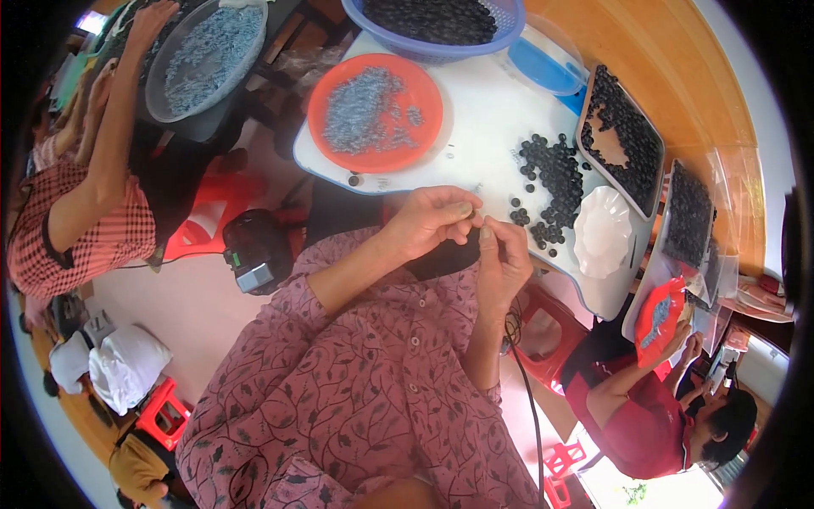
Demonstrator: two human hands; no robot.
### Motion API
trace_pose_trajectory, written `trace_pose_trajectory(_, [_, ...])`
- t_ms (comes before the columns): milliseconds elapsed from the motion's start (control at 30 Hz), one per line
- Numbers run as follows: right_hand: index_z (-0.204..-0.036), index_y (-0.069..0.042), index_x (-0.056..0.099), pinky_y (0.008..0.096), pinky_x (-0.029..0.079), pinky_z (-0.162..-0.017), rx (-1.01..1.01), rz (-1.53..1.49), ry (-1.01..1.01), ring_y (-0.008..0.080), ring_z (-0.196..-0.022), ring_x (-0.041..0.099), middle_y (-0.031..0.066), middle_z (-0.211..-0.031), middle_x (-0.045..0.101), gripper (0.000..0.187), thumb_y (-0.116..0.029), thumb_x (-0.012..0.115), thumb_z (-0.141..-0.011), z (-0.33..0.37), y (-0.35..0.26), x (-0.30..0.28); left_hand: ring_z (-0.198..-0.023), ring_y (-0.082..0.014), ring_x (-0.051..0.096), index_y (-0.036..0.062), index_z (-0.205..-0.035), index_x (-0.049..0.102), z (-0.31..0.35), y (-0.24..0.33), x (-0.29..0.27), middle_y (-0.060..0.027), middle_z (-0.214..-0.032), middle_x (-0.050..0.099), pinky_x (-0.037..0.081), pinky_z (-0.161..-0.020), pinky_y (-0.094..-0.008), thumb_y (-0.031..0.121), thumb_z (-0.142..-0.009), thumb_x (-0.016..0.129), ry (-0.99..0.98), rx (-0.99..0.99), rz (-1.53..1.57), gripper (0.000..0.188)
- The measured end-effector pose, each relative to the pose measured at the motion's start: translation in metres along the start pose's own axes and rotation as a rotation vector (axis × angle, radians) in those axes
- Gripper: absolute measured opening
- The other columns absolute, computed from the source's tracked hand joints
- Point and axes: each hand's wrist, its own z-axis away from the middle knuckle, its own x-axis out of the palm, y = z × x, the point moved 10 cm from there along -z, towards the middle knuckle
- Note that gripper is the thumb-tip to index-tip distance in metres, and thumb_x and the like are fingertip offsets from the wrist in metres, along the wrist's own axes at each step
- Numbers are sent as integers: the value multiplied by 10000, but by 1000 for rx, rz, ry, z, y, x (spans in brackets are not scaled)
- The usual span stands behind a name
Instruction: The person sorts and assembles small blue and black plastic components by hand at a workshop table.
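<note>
My left hand (431,222) and my right hand (502,253) meet in front of my chest, close to the near edge of the white table (479,110). Thumb and fingers of each are pinched together. A small dark piece shows between the fingertips; the fingers cover most of it. Ahead of my left hand, an orange-red plate (428,92) holds a heap of small silvery pieces (360,110). Beyond my right hand lies a loose pile of small black round pieces (555,182), beside a white scalloped dish (602,231). One black piece (354,180) sits alone near the plate.
A purple basket (407,47) of black pieces stands at the far edge, with a tray (608,142) of them at right. People work on the left (93,212) and right (632,416). A black cable (532,399) hangs by my right forearm.
</note>
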Motion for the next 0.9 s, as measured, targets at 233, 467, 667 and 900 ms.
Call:
trace_pose_trajectory(233, [-999,-6,675,193,423,-696,45,-87,6,72,-812,533,20,-917,590,140,44,634,-875,2,2,0,-774,-139,648,-39,-1142,612,-1,-2,9,-168,-1003,669,586,-686,-262,105,-959,565,-119,-7,180,238])
trace_pose_trajectory(467, [-995,1,663,205,442,-751,19,-93,-12,82,-849,549,22,-934,595,113,21,634,-887,4,-2,3,-784,-116,629,-46,-1209,577,4,4,22,-154,-1007,664,536,-650,-213,118,-971,549,-157,4,215,291])
trace_pose_trajectory(667, [-999,-1,665,207,443,-756,6,-84,-27,84,-854,554,21,-934,595,127,37,634,-882,6,-3,5,-753,-106,613,-53,-1199,578,8,7,24,-129,-982,653,525,-630,-219,113,-957,574,-159,25,195,294])
trace_pose_trajectory(900, [-996,-7,670,205,437,-711,-38,-75,-21,94,-833,553,31,-927,600,129,27,654,-873,8,-9,6,-697,-114,612,-59,-1089,612,11,13,21,-122,-929,653,534,-584,-229,64,-940,584,-91,97,20,196])
